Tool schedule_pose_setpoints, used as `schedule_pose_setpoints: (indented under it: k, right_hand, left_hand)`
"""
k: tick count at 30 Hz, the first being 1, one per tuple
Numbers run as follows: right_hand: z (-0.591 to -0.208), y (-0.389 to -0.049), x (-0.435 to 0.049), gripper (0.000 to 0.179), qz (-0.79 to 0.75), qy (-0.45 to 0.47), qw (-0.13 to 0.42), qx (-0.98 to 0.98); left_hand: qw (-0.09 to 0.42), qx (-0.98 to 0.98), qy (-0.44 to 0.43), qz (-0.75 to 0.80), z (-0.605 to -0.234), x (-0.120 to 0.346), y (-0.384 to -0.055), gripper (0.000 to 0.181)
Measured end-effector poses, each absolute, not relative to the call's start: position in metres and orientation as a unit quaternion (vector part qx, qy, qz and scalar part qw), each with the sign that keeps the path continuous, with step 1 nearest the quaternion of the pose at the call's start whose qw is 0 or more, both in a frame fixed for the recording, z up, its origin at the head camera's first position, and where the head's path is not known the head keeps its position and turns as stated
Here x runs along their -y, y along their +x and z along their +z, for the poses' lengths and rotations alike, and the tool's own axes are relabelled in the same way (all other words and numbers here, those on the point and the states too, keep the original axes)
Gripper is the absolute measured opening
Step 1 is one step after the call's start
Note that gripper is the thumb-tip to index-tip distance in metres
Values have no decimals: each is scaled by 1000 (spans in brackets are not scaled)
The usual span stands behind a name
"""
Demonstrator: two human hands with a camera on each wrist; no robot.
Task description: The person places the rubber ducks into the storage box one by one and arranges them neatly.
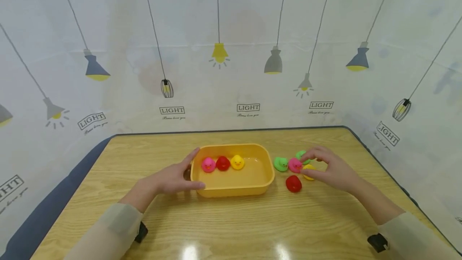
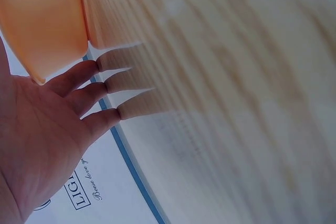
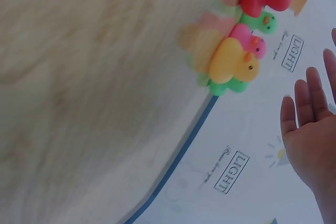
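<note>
An orange-yellow plastic bin [image 1: 231, 191] holds a pink duck [image 1: 208, 165], a red duck [image 1: 223, 163] and a yellow duck [image 1: 237, 162] in a row. My left hand [image 1: 175, 177] touches its left end, thumb at the front rim and index finger near the back corner; three extended fingers [image 2: 84, 94] reach down to the table. Right of the bin, my right hand [image 1: 333, 169] hovers with thumb and fingers apart, holding nothing. Near it lie green ducks [image 1: 280, 164], another pink duck [image 1: 294, 165], a red duck [image 1: 294, 183] and a partly hidden yellow duck [image 3: 227, 61].
The wooden table [image 1: 231, 222] has a dark blue edge at the back. Behind and around it hangs a white curtain [image 1: 245, 83] printed with lamps and lettering. Dark straps sit at both sleeves.
</note>
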State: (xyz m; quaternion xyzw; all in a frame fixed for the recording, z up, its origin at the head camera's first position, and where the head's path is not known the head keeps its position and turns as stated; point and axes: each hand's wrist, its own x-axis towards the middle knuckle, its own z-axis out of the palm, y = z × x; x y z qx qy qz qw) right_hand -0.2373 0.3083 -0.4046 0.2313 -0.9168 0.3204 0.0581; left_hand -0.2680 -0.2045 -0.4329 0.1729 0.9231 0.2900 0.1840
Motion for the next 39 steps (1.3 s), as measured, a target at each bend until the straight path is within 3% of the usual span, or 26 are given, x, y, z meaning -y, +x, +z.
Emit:
schedule_pose_setpoints:
  k: [6, 15, 24, 33, 39]
  right_hand:
    - [-414, -228, -332, 21, 310, 218, 63, 923]
    - [-425, -227, -353, 23, 315, 175, 22, 932]
    - [-430, -238, -359, 31, 313, 178, 7, 933]
    - [-434, -252, -354, 45, 309, 163, -48, 936]
    - [-437, -260, -352, 43, 301, 163, -56, 938]
  left_hand:
    - [182, -925, 172, 287, -434, 204, -269, 122]
    - [185, -923, 175, 289, -430, 205, -267, 122]
    - [186, -920, 178, 294, -429, 205, -267, 124]
    - [187, -922, 172, 293, -430, 206, -267, 123]
    - [191, -920, 172, 297, -429, 206, -268, 125]
